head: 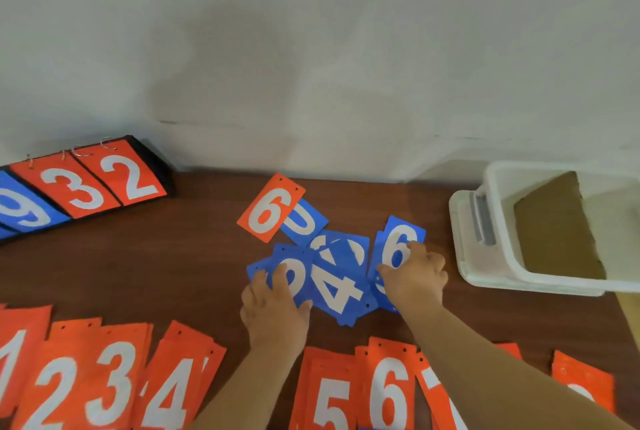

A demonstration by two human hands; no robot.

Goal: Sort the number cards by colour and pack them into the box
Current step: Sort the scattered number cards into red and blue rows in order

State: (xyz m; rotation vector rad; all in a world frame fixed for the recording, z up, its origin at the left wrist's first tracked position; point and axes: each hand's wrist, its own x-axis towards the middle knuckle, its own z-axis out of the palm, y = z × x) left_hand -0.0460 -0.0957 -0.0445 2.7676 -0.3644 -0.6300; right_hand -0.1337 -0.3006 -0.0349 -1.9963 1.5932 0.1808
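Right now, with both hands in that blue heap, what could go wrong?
1. The orange 6 card overlaps a blue card at the heap's far edge, so gathering the blues could sweep it in and mix the colours.
2. The blue heap lies loose. The right hand pinches the blue 6 card and the left hand rests on others, so cards may slide or bend.
3. The box holds a tilted cardboard sheet, which might stop stacks lying flat.
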